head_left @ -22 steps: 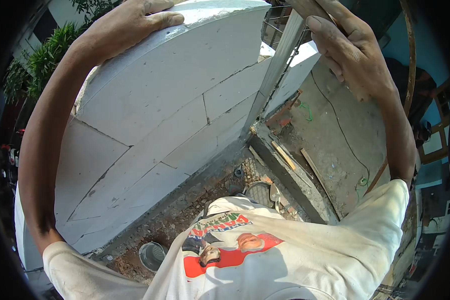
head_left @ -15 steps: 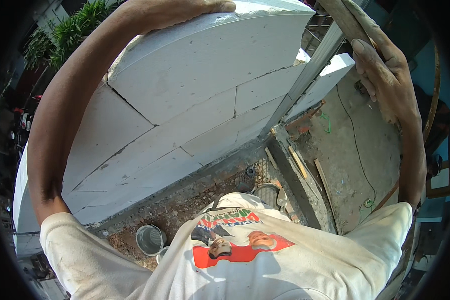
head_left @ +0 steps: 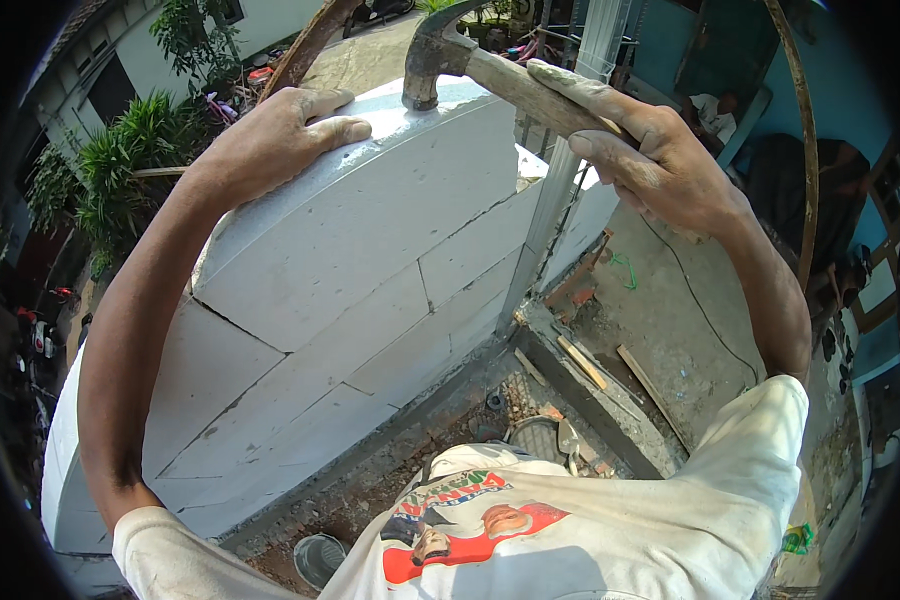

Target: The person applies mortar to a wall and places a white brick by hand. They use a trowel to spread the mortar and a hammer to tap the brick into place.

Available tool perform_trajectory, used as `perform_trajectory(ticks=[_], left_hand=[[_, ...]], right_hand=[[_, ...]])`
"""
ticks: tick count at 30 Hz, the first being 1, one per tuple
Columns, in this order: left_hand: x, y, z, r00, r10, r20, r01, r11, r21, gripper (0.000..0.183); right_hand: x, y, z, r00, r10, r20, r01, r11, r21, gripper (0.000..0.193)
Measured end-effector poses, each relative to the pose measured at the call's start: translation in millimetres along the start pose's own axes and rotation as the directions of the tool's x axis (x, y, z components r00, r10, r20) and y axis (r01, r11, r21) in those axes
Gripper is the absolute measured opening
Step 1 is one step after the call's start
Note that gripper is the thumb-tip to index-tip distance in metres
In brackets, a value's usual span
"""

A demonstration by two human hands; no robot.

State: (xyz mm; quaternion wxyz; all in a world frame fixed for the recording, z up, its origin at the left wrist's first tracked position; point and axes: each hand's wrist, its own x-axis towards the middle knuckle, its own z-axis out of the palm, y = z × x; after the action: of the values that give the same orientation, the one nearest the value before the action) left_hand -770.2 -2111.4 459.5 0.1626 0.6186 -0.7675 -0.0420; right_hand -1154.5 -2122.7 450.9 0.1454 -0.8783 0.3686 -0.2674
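Observation:
My right hand (head_left: 660, 160) is closed round the wooden handle of a hammer (head_left: 535, 92), index finger stretched along it. The dark metal head points down, its striking face at the top of a large white block (head_left: 370, 200). That block is the uppermost one in a white block wall (head_left: 300, 380), with a dark gap along part of its lower edge. To the left of the hammer, my left hand (head_left: 270, 140) rests on the block's top edge, thumb and forefinger stretched out and apart. Its other fingers are hidden.
A pale upright metal profile (head_left: 550, 205) stands at the block's right end. Below are a bucket (head_left: 320, 560), a trowel (head_left: 567, 440), a concrete beam (head_left: 610, 400) and wooden strips (head_left: 582, 362). A dark cable (head_left: 695, 290) crosses the floor. Another person (head_left: 712, 115) is at the back right.
My view has tilted up, bringing the hammer head into sight. The head is now at the block's top. My left hand stays on the top edge, with my right hand still round the handle.

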Motion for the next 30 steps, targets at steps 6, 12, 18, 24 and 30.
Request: perform_trajectory(ticks=[6,12,18,24,30], left_hand=[[2.4,-4.6,3.0,0.998,-0.045,0.039,0.046,0.998,-0.036,0.092],[0.6,-6.7,1.0,0.997,-0.069,0.032,0.071,0.995,-0.075,0.094],[1.3,2.5,-0.9,0.996,-0.084,-0.003,0.084,0.994,-0.067,0.085],[-3.6,-6.6,-0.3,0.995,-0.102,-0.004,0.101,0.992,-0.072,0.087],[4.8,-8.5,7.1,0.997,0.021,-0.071,-0.016,0.998,0.067,0.084]], right_hand=[[-45.9,33.4,60.2,0.953,0.180,-0.243,-0.030,0.855,0.517,0.069],[-90.8,67.3,125.7,0.843,0.488,-0.229,-0.191,0.668,0.719,0.060],[-108.2,105.9,173.4,0.836,0.354,-0.419,-0.184,0.900,0.395,0.050],[-116.1,88.2,211.7,0.828,0.554,-0.081,-0.243,0.486,0.840,0.035],[-161.1,92.5,267.3,0.861,0.504,0.071,-0.290,0.371,0.882,0.015]])
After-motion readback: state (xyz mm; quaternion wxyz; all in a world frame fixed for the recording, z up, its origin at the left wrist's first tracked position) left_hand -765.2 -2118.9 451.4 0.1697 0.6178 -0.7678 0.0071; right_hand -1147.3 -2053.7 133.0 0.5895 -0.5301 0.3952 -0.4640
